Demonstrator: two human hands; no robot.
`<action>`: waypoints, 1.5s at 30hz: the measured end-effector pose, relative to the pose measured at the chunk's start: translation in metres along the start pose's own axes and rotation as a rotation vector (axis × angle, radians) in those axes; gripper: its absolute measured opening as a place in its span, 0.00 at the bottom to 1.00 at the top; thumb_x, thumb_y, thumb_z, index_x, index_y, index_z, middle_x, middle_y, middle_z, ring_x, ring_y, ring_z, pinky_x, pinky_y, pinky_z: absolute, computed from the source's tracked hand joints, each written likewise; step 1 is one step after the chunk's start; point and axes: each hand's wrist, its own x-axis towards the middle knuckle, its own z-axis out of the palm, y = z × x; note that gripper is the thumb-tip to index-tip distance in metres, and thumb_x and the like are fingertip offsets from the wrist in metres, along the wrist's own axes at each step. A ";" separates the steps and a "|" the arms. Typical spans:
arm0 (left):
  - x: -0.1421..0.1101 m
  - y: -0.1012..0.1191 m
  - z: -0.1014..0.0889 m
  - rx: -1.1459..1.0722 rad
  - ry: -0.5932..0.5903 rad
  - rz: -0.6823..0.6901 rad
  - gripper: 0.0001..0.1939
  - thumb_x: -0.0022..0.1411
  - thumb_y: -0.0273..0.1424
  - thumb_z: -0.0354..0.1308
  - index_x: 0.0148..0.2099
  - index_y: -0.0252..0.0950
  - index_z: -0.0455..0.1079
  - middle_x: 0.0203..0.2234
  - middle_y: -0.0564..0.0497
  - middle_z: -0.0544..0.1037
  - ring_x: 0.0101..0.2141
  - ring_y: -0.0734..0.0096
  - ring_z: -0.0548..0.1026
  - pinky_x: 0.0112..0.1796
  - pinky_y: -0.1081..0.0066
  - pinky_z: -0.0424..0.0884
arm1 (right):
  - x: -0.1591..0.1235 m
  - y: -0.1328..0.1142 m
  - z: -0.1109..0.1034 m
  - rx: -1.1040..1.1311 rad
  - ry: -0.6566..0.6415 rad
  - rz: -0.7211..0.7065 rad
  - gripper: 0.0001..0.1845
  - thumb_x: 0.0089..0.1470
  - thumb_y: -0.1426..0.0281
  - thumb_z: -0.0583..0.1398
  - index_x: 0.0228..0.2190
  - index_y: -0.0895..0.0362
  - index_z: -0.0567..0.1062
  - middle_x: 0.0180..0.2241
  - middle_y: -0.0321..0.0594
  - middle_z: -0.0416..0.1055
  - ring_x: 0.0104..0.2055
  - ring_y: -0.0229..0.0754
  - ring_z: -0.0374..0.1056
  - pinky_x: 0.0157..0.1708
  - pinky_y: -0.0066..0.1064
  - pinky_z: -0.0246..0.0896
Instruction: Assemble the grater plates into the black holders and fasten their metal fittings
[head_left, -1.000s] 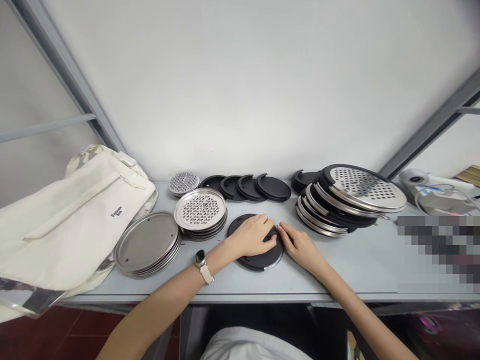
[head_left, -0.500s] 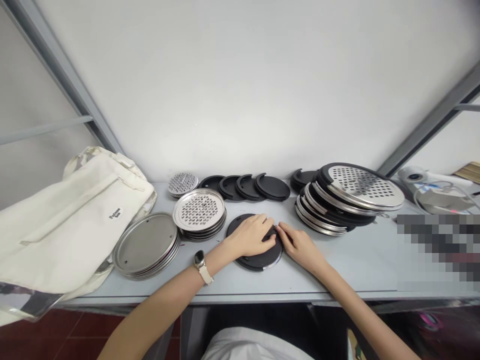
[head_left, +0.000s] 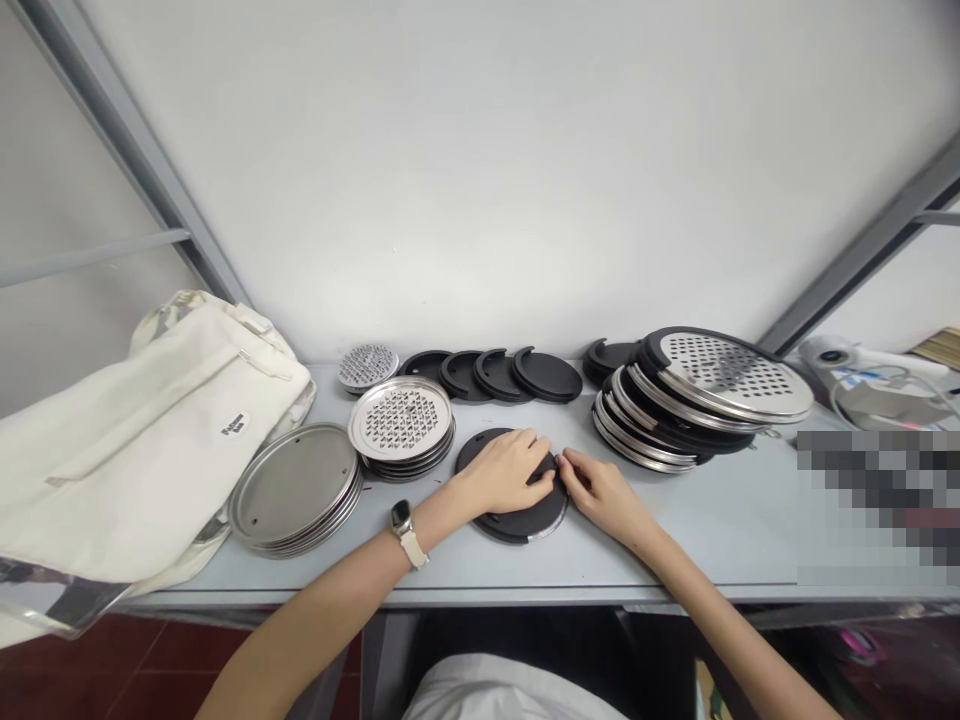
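A black plastic disc [head_left: 517,528] lies flat on the grey table, with a thin shiny strip along its front right edge. My left hand [head_left: 511,470], wearing a watch at the wrist, presses down on it with curled fingers and holds it. At its right edge, my right hand [head_left: 596,492] pinches the rim between thumb and forefinger; any small part between these fingertips is hidden. Left of the disc stands a stack of round metal graters [head_left: 401,418]. To the right leans a tall stack of round graters with black rims [head_left: 731,375].
Plain metal discs [head_left: 296,485] are piled at the left beside a cream bag [head_left: 165,430]. Along the wall lie small grater plates [head_left: 367,367] and several overlapping black discs [head_left: 547,375]. A white device with cables [head_left: 870,365] sits far right. The table's front edge [head_left: 480,598] runs before me.
Both hands stay in the same place on the black disc. My right fingertips shift very slightly at its rim; the camera sways a little.
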 end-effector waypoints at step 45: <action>0.000 -0.001 0.001 0.029 0.009 0.034 0.09 0.65 0.35 0.47 0.39 0.35 0.61 0.34 0.47 0.68 0.36 0.65 0.69 0.36 0.67 0.65 | 0.004 0.000 -0.009 0.087 -0.137 0.008 0.17 0.63 0.62 0.43 0.24 0.54 0.60 0.22 0.35 0.64 0.24 0.39 0.61 0.28 0.29 0.50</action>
